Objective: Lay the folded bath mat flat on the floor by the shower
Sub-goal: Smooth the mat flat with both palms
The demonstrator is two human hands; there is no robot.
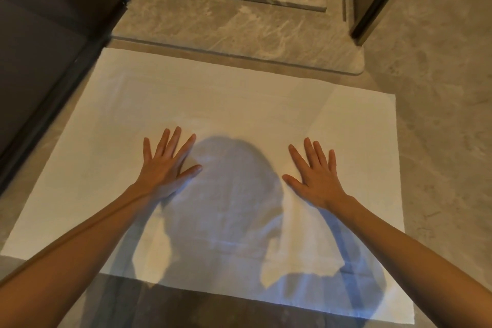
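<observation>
A white bath mat (pixel 239 104) lies spread out flat on the marble floor, its far edge close to the raised shower threshold (pixel 239 34). Faint fold creases cross the cloth. My left hand (pixel 166 165) rests palm down on the mat left of centre, fingers spread. My right hand (pixel 315 173) rests palm down right of centre, fingers spread too. Neither hand holds anything. My shadow falls on the mat between and below the hands.
A dark door or panel (pixel 48 48) stands along the left side of the mat. A dark door frame post (pixel 372 8) rises at the upper right. Grey marble floor (pixel 439 128) extends to the right of the mat.
</observation>
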